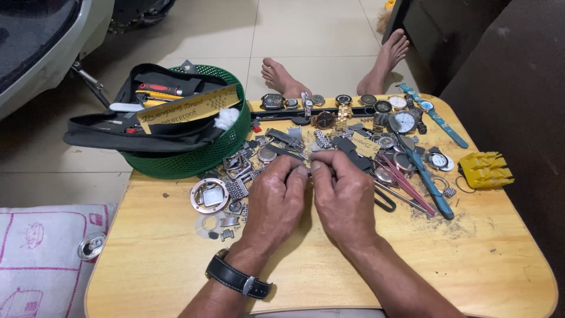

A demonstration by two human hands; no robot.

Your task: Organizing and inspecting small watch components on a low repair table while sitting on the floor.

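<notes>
Left hand (276, 197) and right hand (343, 197) pinched fingertip to fingertip on one tiny part (309, 171), equally near, above the surface (176, 259).

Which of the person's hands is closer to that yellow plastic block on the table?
The right hand. It works at the table's middle, with tweezers and watches between it and the yellow plastic block at the right edge. The left hand sits beyond it, farther away, fingers meeting the right's.
</notes>
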